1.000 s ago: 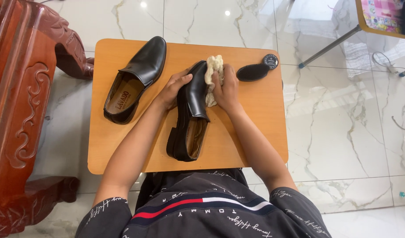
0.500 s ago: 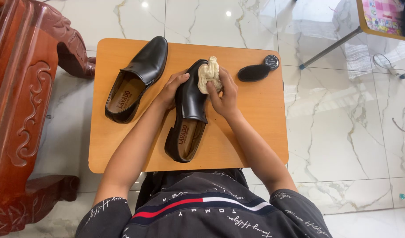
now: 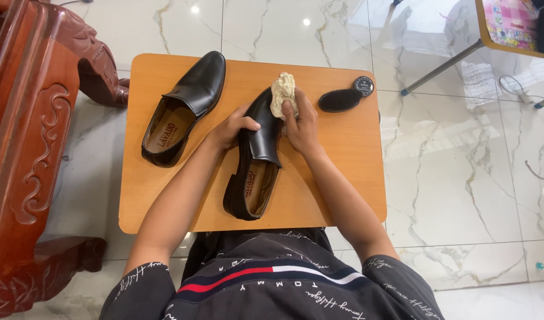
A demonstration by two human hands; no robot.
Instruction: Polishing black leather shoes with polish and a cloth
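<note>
R hand (image 3: 301, 124) clamps cloth (image 3: 282, 92) on shoe toe (image 3: 261, 136) | L hand (image 3: 232, 127) grips shoe

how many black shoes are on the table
2: one shoe lies untouched at the table's left; the other shoe sits mid-table, held by the left hand. None looks hidden.
</note>
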